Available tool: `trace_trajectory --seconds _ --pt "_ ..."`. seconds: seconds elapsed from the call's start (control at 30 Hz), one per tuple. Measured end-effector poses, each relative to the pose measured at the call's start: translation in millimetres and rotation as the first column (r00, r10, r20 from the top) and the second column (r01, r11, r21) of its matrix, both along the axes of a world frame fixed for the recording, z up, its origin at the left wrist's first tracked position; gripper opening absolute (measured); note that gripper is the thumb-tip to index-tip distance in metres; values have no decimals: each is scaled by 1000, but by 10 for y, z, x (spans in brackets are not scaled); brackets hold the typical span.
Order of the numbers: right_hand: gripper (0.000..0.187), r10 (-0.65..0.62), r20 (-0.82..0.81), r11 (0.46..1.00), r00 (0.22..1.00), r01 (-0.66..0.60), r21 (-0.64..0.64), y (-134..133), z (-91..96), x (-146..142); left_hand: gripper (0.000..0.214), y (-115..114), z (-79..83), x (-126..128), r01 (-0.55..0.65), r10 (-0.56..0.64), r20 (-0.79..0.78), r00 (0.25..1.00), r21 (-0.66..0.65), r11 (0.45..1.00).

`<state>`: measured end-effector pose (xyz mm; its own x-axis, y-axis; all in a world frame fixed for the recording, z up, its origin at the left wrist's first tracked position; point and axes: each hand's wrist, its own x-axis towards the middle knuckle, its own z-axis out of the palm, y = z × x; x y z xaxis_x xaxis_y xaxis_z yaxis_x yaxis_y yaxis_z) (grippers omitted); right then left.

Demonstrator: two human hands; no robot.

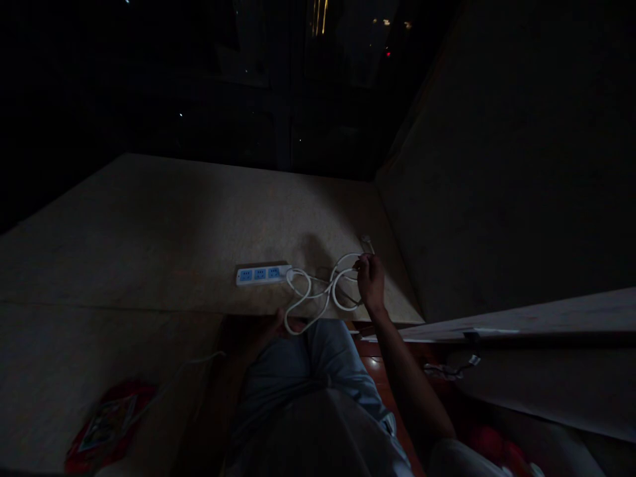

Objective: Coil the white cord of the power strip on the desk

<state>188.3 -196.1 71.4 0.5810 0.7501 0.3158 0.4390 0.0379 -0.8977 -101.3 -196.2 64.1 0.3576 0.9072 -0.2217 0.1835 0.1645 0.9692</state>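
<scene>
The strip (263, 282) is white, with three light-blue sockets (260, 273) patterned with dark holes. Its cord (328, 288) is plain white, and the plug (366, 240) looks whitish too. The sill (238, 199) is a dim grey-beige, the right wall (521, 165) darker grey. At near left, a red packet (144, 395) bears a dark label with pale edges. The trousers (281, 371) are muted grey-blue, the floor (380, 381) reddish brown. The far window (199, 86) is black, flecked with white, yellow and red lights.
</scene>
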Motion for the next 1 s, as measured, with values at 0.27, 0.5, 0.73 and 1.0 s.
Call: trace_trajectory --seconds 0.27,0.5,0.73,1.0 --pt "36 60 -208 998 976 -61 2 -57 -50 75 55 -16 -305 -53 -108 98 -49 994 -304 946" --pt "40 116 -476 993 872 -106 48 -63 5 46 44 -38 16 289 -129 309 -441 842 393 911" --pt "36 211 -529 977 822 -190 94 -126 108 81 41 191 -88 1170 308 -29 -481 876 511 802" --pt "37 117 -507 992 854 -77 99 -232 50 588 17 374 -306 1007 77 -52 -95 994 281 957"
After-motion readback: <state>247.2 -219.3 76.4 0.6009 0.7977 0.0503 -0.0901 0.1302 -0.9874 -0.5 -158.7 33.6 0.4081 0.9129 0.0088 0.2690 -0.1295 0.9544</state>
